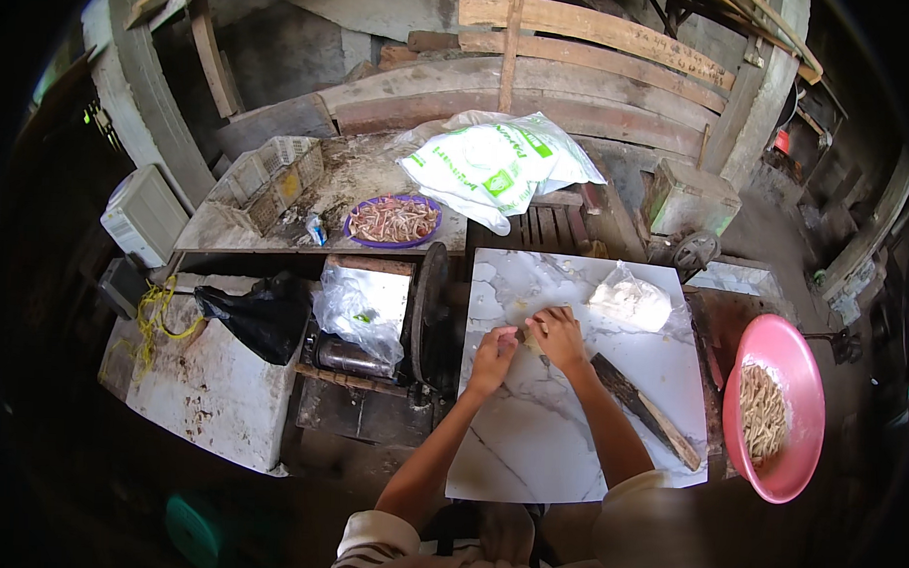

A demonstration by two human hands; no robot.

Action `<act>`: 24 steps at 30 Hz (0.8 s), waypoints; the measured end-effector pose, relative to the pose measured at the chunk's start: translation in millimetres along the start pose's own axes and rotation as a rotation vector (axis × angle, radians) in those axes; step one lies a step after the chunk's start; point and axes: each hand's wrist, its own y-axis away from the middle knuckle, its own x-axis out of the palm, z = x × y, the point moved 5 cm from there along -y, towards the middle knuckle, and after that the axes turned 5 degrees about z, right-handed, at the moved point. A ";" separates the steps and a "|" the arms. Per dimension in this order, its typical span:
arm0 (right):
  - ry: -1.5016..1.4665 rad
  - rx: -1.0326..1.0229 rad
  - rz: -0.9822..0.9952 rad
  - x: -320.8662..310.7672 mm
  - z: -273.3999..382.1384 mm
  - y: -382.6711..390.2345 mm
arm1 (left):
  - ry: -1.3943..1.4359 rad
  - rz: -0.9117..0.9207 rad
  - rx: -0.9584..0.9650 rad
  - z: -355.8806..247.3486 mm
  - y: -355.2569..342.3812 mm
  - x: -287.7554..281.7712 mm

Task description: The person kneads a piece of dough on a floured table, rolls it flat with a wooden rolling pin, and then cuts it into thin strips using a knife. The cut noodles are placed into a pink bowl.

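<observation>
My left hand (pixel 494 356) and my right hand (pixel 558 336) meet near the middle of a white marble-patterned board (pixel 509 436), fingers curled around a small pale and dark piece (pixel 532 345) that I cannot make out clearly. A clear bag of white powder or dough (pixel 629 300) lies beyond my right hand. Beside my right forearm rests a long dark tool with a pale wooden end (pixel 645 411), possibly a knife.
A pink basin (pixel 801 406) with pale strips sits right. Left are a metal machine with a wheel (pixel 433 323), black bag (pixel 253 317) and yellow cord (pixel 158 304). Behind are a purple plate of pinkish pieces (pixel 392 222), white sack (pixel 499 160) and plastic crate (pixel 263 177).
</observation>
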 end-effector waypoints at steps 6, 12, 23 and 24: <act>0.230 0.035 -0.099 -4.5 -1.0 -8.1 | 0.104 0.001 -0.046 12.0 -2.4 6.4; -0.105 0.139 -0.271 -29.7 26.4 6.5 | 0.309 -0.042 -0.232 -10.1 -0.2 15.0; -0.316 0.030 -0.521 -98.6 77.3 18.8 | 0.712 -0.378 -0.040 -100.6 -12.7 47.6; -0.239 -0.002 -0.599 -108.2 76.9 18.6 | 0.619 -0.390 -0.029 -106.7 -15.0 49.9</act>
